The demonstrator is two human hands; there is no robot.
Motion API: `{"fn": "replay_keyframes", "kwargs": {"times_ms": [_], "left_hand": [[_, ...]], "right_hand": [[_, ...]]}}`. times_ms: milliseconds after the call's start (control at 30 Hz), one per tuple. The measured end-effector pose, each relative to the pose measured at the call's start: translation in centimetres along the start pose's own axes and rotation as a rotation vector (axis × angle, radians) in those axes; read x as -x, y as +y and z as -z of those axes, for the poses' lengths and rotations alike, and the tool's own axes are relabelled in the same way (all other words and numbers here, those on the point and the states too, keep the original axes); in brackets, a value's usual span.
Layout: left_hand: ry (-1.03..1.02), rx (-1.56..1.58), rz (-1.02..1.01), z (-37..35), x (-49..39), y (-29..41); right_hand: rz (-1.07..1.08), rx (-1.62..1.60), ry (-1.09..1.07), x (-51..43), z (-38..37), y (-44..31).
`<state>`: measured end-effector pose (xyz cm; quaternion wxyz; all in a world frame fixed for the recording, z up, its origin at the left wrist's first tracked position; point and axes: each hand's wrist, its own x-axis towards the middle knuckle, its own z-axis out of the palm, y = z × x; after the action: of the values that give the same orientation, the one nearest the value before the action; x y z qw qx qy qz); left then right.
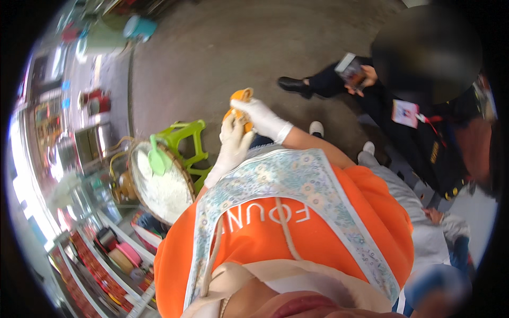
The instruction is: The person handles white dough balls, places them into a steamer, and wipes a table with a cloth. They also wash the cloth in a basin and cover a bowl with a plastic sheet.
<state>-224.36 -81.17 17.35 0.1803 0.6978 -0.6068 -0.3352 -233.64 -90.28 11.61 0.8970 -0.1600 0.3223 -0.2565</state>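
Note:
In front of my body, both hands hold an orange-yellow item (240, 95) with a paler edge; blur and my fingers hide what it is. My left hand (234, 145), in a thin white glove, grips its near side. On the far side, my right hand (266, 119) closes around it, also white-gloved. To my left is a round woven basket (185, 169) containing white powder (165, 198). A light green plastic scoop (158, 159) rests in the powder. A bright green plastic stool (189, 129) stands beside the basket, partly hidden by it.
At right, a person in dark clothes (385, 123) holds a phone-like object (352, 71). Another person in grey trousers (401, 190) is close on my right. Shelves with packaged goods (99, 270) line the lower left. A blue bucket (140, 28) stands on the floor at upper left.

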Motion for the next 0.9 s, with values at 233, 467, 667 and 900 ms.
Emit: {"fn": "replay_keyframes", "kwargs": {"times_ms": [233, 467, 667, 900], "left_hand": [[0.318, -0.433, 0.055, 10.1, 0.5, -11.7], [0.324, -0.435, 0.099, 17.8, 0.0, -20.5], [0.205, -0.218, 0.037, 22.8, -4.6, -23.1], [0.281, 1.345, 0.329, 33.9, -14.0, -27.0]], "right_hand": [[0.042, 0.516, -0.121, -8.4, -13.5, 4.8], [0.012, 1.106, -0.166, -13.8, -22.2, 7.7], [0.078, 0.884, -0.05, -22.6, -26.1, 6.0], [-0.268, 0.408, -0.216, -40.2, -31.7, -1.3]]}}
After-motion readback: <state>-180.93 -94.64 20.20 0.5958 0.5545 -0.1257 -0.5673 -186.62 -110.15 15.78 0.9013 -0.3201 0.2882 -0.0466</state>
